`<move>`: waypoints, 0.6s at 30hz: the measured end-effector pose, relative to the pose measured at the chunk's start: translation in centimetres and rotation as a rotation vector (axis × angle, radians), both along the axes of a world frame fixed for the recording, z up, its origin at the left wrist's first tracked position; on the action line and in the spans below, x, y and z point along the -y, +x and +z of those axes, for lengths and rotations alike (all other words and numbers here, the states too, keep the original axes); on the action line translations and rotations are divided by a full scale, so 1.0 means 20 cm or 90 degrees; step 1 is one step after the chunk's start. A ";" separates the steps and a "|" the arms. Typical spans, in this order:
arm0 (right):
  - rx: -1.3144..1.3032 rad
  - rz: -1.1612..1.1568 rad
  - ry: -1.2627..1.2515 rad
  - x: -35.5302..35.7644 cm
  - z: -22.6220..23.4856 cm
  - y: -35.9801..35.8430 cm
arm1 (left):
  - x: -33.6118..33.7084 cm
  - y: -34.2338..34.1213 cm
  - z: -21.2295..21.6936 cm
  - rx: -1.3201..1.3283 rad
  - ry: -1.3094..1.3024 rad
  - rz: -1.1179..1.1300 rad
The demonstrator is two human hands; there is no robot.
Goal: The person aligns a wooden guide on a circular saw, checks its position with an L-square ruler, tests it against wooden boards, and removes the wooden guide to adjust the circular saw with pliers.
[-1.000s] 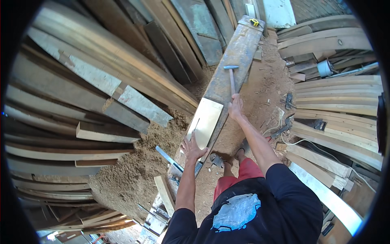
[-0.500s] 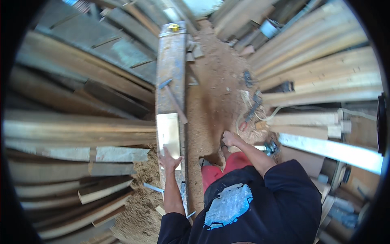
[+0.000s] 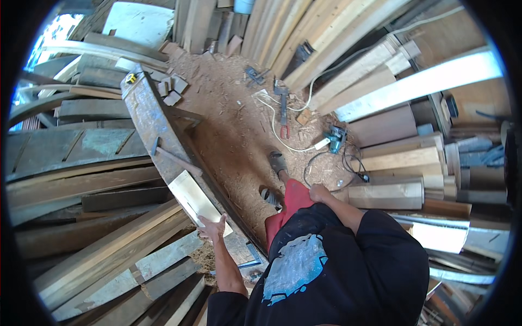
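My left hand (image 3: 213,227) lies across the near end of a pale wooden board (image 3: 191,196), thumb at one edge and fingers at the other. The board rests flat on a long, worn workbench plank (image 3: 147,111). Just beyond it lies a hammer (image 3: 174,158), its head toward the bench's left side. A yellow tape measure (image 3: 130,79) sits at the far end, and a blue-edged square (image 3: 251,255) is near the closest end. My right hand (image 3: 321,193) is closed beside my red shorts (image 3: 296,200), touching the cloth; what is inside the fingers, if anything, is hidden.
Sawdust covers the floor (image 3: 228,141) right of the bench. A green power tool (image 3: 336,138) with its cable and a red-handled tool (image 3: 284,111) lie there. Stacked timber (image 3: 109,179) crowds the left, and more planks (image 3: 391,157) fill the right. Small wood blocks (image 3: 173,87) sit beside the bench's far end.
My view has turned, so the bench now slants toward the upper left. My right hand has come closer to my shorts. My left hand stays on the board.
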State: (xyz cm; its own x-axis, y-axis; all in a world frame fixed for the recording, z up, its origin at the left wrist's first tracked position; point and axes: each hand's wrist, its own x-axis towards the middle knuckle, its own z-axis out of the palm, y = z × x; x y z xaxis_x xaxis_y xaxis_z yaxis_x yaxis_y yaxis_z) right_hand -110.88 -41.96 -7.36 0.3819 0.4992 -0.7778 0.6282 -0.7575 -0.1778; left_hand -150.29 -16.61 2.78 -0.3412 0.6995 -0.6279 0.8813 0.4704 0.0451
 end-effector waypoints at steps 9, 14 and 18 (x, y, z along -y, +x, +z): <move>0.023 -0.057 0.048 0.02 0.15 -0.17 | 0.02 -0.15 -0.05 -0.040 0.018 -0.017; 0.028 -0.006 0.023 0.35 -0.14 0.02 | -0.01 0.03 0.01 -0.025 -0.008 -0.083; 0.059 0.071 0.090 0.30 -0.06 0.00 | 0.00 -0.17 -0.05 -0.071 0.007 -0.114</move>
